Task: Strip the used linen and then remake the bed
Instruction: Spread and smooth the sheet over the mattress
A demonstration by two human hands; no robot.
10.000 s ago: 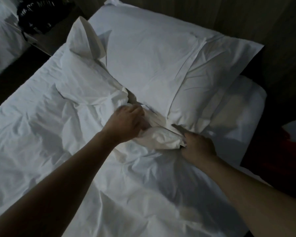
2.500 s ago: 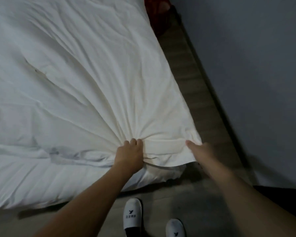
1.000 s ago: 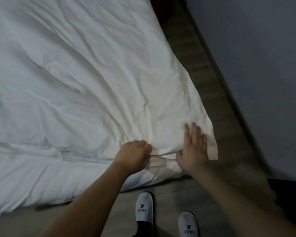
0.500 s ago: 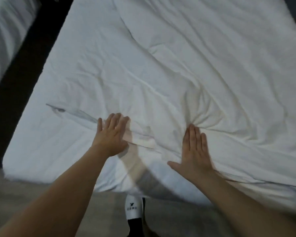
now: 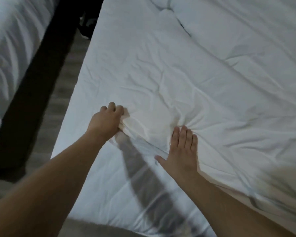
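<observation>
Sheet [image 5: 203, 79] covers bed; second bed [image 5: 9, 53] across floor [image 5: 61, 79].

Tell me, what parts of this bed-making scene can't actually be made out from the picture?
- Head view: the left hand's fingertips and thumb are buried in the bunched sheet.
- The right hand's palm is pressed flat against the sheet, so the fabric under it is hidden.
- The bed's far end and right side are cut off by the frame.
- The second bed is blurred and cropped at the left edge.
</observation>
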